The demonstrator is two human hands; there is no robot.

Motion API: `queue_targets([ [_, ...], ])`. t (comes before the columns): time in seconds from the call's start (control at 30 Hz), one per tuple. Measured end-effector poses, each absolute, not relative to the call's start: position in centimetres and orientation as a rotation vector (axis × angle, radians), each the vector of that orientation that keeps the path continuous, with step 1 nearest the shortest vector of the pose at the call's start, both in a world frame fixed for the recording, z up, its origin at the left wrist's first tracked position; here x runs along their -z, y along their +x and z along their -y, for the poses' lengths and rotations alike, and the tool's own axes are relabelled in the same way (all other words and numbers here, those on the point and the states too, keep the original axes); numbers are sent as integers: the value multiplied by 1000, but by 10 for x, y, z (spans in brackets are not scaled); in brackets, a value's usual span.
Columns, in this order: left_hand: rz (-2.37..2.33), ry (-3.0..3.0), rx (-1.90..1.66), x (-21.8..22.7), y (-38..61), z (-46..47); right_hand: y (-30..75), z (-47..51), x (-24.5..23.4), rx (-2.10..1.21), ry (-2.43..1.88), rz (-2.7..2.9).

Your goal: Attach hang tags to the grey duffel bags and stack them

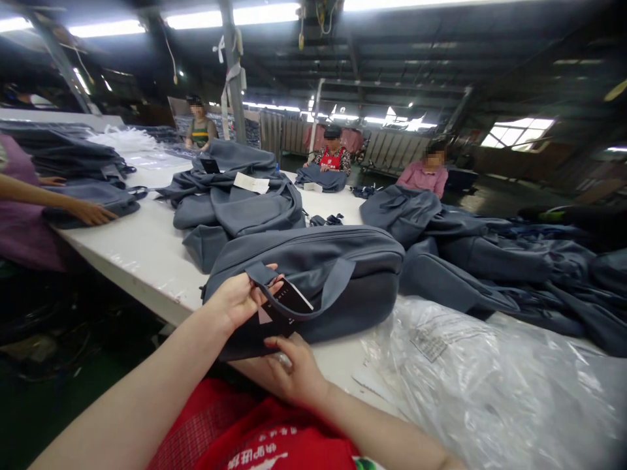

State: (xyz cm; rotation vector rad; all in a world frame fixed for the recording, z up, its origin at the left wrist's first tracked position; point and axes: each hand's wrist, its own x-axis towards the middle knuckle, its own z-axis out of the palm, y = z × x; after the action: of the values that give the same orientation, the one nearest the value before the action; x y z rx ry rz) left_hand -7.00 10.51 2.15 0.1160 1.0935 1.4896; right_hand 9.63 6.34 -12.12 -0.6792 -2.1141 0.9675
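Note:
A dark blue-grey bag (362, 274) lies on the table right in front of me, its zipped top edge facing up. Its looped webbing handle (339, 284) hangs on the near side. My left hand (238, 299) reaches under one end of this handle, and its fingers are closed on a black hang tag (294, 300) behind the strap. Below the tag, my right hand (298, 372) is at the bag's lower edge with thumb and fingers curled together. Something small and pale shows between them, too unclear to name.
Clear plastic bags (470, 365) cover the table at right. More blue-grey bags (509, 254) are heaped behind them, and another pile (240, 202) stands beyond my bag. At left, a co-worker's hand (93, 212) rests on a bag. Several people sit around the white table (142, 254).

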Motion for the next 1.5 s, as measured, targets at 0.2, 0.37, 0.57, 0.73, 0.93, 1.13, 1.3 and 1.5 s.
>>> queue_targets([
  [0.2,-1116,123,-1454,-27,-64,-100,119,-71,113,-1210,-625,1994],
  [0.37,-1113,77,-1495,-32,-55,-99,91,-82,125,-1742,-498,1644],
  [0.57,-1097,48,-1511,-33,-60,-98,73,-96,136,-2027,-547,1292],
  [0.73,-1077,35,-1522,-31,-59,-101,78,-99,133,-2111,-604,1067],
  [0.93,-1072,53,-1563,-28,-54,-102,74,-97,115,-2399,-517,1002],
  [1.13,-1110,175,-1592,-22,-54,-96,71,-93,108,-2363,-579,1016],
  [1.3,-1180,445,-1619,-1,-49,-89,66,-83,104,-2090,-712,1108],
  [1.5,-1615,1375,-1457,41,-54,-75,71,-77,91,-1882,-810,1106],
])
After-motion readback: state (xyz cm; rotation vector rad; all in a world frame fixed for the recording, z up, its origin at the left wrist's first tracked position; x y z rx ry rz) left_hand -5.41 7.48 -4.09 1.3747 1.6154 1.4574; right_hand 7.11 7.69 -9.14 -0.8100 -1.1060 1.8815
